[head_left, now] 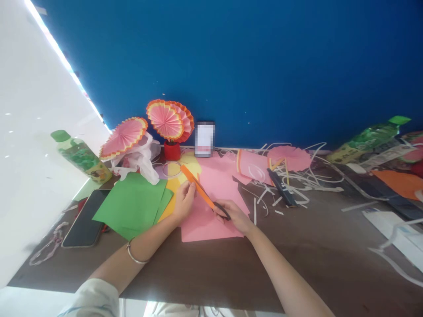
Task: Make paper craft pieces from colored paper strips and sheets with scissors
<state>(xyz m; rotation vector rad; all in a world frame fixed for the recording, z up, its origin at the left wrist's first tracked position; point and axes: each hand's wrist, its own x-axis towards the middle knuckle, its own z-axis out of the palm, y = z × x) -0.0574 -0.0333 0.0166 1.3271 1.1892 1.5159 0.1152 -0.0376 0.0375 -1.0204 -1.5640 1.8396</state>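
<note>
My left hand (184,202) is closed on a narrow orange paper strip (205,195), which slants from upper left to lower right. Black-handled scissors (224,210) are in my right hand (231,214), their blades lying along the strip. Both hands are over pink paper sheets (201,231) on the brown table (205,268). Green sheets (132,204) lie to the left, partly over yellow paper (168,212). Whether the blades are parted is too small to tell.
Folded pink-and-orange paper fans (165,119) stand behind, one above a red pot (172,151). A lit phone (204,138) leans at the wall. Bottles (82,158) flank the table, a dark phone (86,220) lies left, and white paper scraps (299,187) spread right.
</note>
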